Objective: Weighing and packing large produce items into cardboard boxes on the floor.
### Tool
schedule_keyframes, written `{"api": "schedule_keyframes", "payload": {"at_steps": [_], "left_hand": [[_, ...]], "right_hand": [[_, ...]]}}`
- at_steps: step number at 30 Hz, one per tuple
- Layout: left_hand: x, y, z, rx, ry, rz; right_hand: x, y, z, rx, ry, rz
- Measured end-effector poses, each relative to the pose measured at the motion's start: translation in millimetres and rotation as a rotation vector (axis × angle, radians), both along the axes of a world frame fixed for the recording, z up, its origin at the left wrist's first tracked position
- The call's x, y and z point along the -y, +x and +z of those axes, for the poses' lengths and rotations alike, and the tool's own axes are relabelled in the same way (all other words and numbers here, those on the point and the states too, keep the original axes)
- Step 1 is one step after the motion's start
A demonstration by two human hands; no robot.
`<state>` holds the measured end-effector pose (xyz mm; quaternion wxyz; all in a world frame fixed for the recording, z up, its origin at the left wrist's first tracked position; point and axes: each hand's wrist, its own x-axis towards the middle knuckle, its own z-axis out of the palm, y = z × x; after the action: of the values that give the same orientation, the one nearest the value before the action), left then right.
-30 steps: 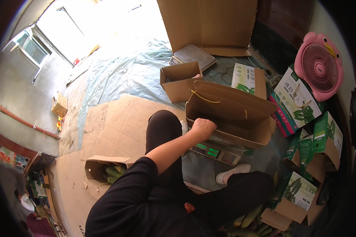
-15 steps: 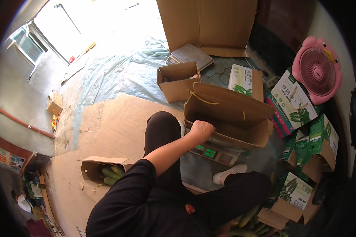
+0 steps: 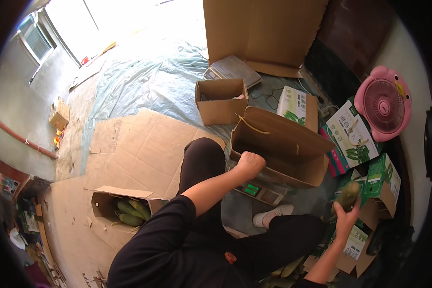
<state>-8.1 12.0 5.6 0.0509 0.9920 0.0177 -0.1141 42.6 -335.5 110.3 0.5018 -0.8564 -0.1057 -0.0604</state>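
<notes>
A brown cardboard carton [image 3: 293,168] stands open-topped on a scale [image 3: 259,192] whose display glows green. My left hand [image 3: 251,164] is closed on the carton's near left rim. At the right, my right hand [image 3: 346,218] grips a thick, green cucumber-like vegetable [image 3: 348,196], raised in front of the printed cartons. Vegetables of the same kind [image 3: 130,211] lie in a carton on its side [image 3: 103,204] to my left. More of them [image 3: 290,268] show partly below my right leg.
Green and white printed cartons [image 3: 381,180] crowd the right side, with a pink fan [image 3: 384,103] on top. A small open box [image 3: 221,113] and a grey flat scale [image 3: 237,69] stand ahead. Flattened cardboard [image 3: 144,139] and plastic sheeting [image 3: 144,81] cover the floor.
My right hand has come into view at the lower right, lifting a green cucumber-like vegetable. My left hand stays on the carton rim; the whole view has shifted slightly.
</notes>
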Motion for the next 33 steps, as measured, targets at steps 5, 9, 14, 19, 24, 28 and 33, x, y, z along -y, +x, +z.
{"api": "schedule_keyframes", "payload": {"at_steps": [5,9,14,19,24,28,33], "left_hand": [[-9,-7,-8,0.013,-0.004,0.030],[-4,-5,-8,0.058,-0.025,0.007],[-2,-10,-10,0.083,-0.011,0.000],[-1,-11,-13,0.153,-0.007,-0.006],[-2,-10,-10,0.147,-0.005,0.009],[-1,-10,-2,0.096,0.000,-0.009],[-1,-10,2,0.029,0.000,0.014]], "right_hand": [[-119,16,27,0.037,0.021,0.349],[-184,21,2,0.284,-0.312,0.497],[-224,30,-66,0.034,-0.676,0.538],[-224,45,-114,-0.039,-0.719,0.535],[-192,57,-93,-0.197,-0.363,0.583],[-126,53,-39,-0.207,-0.130,0.536],[-5,35,-48,-0.185,-0.033,0.113]]}}
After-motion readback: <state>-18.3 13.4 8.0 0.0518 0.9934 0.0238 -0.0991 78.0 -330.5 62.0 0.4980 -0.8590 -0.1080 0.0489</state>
